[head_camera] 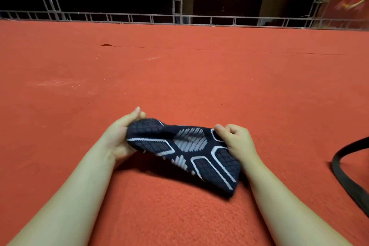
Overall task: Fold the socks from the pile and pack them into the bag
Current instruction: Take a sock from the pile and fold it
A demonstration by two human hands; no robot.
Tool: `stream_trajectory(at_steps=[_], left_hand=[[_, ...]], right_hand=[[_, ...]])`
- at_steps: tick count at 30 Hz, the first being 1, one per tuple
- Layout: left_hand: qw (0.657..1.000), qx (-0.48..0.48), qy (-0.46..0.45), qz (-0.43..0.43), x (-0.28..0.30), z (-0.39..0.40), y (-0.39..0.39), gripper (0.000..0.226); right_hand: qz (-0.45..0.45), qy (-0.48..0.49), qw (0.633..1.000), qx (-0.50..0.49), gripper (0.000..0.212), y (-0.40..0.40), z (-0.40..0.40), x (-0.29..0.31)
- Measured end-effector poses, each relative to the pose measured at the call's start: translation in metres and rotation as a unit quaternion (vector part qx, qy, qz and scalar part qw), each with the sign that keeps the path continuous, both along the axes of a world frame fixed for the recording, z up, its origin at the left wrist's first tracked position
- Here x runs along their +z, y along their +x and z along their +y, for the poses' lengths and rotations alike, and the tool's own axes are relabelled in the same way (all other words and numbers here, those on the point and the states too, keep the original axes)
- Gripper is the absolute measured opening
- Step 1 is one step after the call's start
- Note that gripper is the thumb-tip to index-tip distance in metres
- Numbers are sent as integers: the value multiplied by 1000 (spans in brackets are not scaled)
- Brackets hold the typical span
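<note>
Stretching the dark navy patterned knit sock (187,150) mid-frame, our left hand (119,138) and right hand (236,142) pinch opposite ends for folding.

You have one sock (185,151) stretched between your hands, a dark navy one with white outlines, pale grey striped patches and a gridded grip pattern. It hangs just above the red surface, near you and slightly right of centre, with its left end bunched and its lower right end drooping toward you. At the right edge lies the bag's black strap (351,175).
</note>
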State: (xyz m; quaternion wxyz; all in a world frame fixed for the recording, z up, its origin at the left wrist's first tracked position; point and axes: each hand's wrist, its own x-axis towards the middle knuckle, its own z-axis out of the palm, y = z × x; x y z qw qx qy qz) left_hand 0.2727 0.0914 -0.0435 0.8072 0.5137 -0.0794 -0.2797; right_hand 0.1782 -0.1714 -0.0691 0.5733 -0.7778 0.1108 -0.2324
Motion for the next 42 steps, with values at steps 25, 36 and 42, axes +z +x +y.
stream_trajectory(at_steps=[25,36,42], left_hand=[[774,-127,573,-237,9,-20,-7,45],[955,16,62,-290,23,-26,-18,13],[940,-47,136,-309,21,-19,-12,23]], right_hand=[[328,100,897,278,79,-16,-19,20],[230,157,888,365,88,-9,13,22],[157,200,910,326,23,-8,10,23]])
